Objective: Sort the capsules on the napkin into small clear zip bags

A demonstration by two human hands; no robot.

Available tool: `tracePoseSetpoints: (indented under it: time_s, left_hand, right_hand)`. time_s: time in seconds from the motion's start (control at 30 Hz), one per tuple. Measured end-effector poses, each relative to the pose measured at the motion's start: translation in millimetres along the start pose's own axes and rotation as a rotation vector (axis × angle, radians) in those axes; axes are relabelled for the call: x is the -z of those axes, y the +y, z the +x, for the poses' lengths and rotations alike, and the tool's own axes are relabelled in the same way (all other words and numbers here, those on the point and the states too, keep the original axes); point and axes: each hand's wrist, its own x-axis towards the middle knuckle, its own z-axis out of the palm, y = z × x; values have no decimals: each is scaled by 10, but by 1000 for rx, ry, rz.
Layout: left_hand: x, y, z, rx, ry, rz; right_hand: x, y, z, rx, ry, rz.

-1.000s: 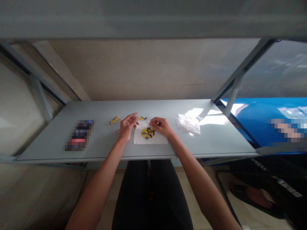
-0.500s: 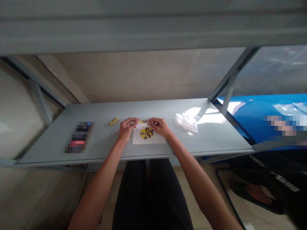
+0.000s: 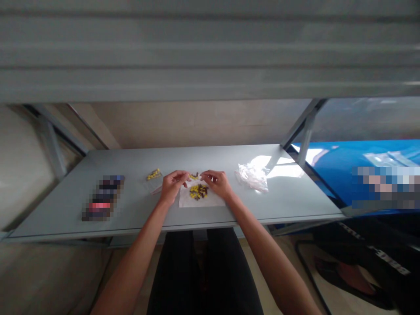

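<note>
On the grey table [image 3: 138,216], right in front of the person's legs [image 3: 203,271], there's a white sheet [image 3: 201,203] with a loose pile of yellow and dark pieces [image 3: 198,191] on it. The pile's kind of roundish with bits pointing every which way, so no single long axis there. The sheet's near edge runs pretty much parallel to the table's front edge.

Just past the pile, between the fingertips of both hands, sits a smaller yellow-and-dark bunch [image 3: 194,176], longer side to side than front to back. Can't tell which end is the front, or whether it's lifted.

The left hand [image 3: 171,186] has thumb and fingers bent into a narrow pinch pointing right; the right hand [image 3: 218,183] mirrors it, pointing left. Way too small to tell what either one's gripping, if anything.

Off to the left, a clear bag [image 3: 154,186] has more yellow pieces [image 3: 153,174] at its far end, their row slanting away and rightward. Crumpled clear plastic [image 3: 252,178] lies on the right.
</note>
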Motion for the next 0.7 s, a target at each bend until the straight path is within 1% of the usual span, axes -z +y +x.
tracePoseSetpoints:
  time_s: [0.1, 0.2, 0.33, 0.53, 0.7]
  left_hand:
    - [-8, 14, -6, 20, 11, -31]
    - [-17, 41, -18, 11, 9, -32]
    - [-21, 80, -34, -15, -29, 2]
    - [-19, 99, -47, -17, -96, 87]
    - [-17, 64, -40, -14, -67, 81]
  right_hand:
    - [0, -42, -18, 12, 8, -10]
    - [-5, -44, -23, 12, 7, -31]
    - [-8, -29, -26, 2, 16, -38]
    - [0, -53, -29, 8, 40, -34]
    - [6, -55, -34, -5, 20, -25]
